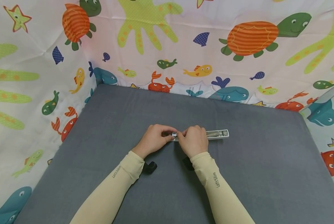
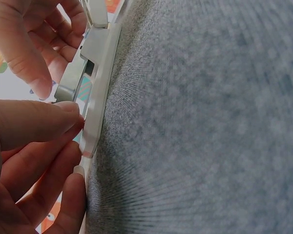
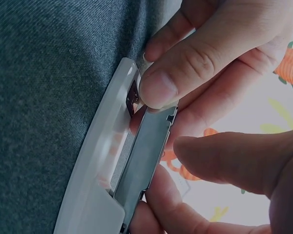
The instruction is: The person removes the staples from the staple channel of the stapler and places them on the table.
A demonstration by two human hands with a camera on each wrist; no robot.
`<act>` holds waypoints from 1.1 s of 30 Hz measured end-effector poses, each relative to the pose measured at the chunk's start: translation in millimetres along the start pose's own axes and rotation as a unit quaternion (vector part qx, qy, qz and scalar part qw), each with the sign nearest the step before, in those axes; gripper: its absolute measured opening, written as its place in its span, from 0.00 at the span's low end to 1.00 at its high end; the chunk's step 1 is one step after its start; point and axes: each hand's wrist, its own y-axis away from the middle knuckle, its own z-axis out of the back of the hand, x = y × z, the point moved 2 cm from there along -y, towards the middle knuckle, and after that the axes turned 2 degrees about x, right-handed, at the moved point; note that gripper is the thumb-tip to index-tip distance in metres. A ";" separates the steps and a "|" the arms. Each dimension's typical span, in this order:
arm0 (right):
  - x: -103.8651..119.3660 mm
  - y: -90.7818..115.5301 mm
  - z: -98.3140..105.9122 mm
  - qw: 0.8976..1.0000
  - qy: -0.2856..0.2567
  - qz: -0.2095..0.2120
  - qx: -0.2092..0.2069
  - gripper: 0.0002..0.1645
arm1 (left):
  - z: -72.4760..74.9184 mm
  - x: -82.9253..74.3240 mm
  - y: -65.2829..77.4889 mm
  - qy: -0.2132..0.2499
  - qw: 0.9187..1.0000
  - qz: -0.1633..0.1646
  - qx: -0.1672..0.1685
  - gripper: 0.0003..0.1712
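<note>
A white stapler (image 1: 218, 134) with a metal magazine (image 3: 145, 151) lies on the grey cloth, its top swung away from the base (image 2: 100, 87). My left hand (image 1: 156, 139) pinches the magazine's end between thumb (image 3: 158, 90) and fingers, at the stapler's left end. Curled over the middle of the stapler is my right hand (image 1: 194, 140). Its fingers (image 3: 161, 197) lie along the magazine's far side, while its thumb (image 3: 219, 158) stands a little off the metal. Inside the magazine, I cannot tell whether staples lie there.
Grey cloth (image 1: 267, 174) covers the table around the hands. A curtain (image 1: 144, 65) printed with sea animals hangs along the back and both sides. Below the wrists, black camera mounts (image 1: 150, 168) stick out near the cloth.
</note>
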 end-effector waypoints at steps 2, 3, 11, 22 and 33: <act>0.1 0.0 -0.2 1.000 -0.003 -0.001 -0.002 0.17 | 0.0 0.5 0.6 -0.001 1.000 0.000 -0.001 0.14; 0.0 0.3 -0.7 1.000 -0.005 -0.003 -0.002 0.17 | 0.0 0.9 1.3 -0.001 1.000 0.001 -0.001 0.14; -1.4 1.3 -5.7 1.000 -0.012 0.003 -0.006 0.16 | -1.1 4.7 5.2 -0.005 1.000 0.011 0.001 0.14; -1.8 -1.5 1.0 0.999 -0.018 0.008 -0.027 0.16 | -0.5 0.6 0.1 0.000 1.000 0.006 -0.002 0.15; -3.3 -2.6 -0.6 0.999 -0.034 0.015 -0.036 0.19 | -0.1 -0.5 -0.1 -0.001 1.000 0.008 -0.004 0.15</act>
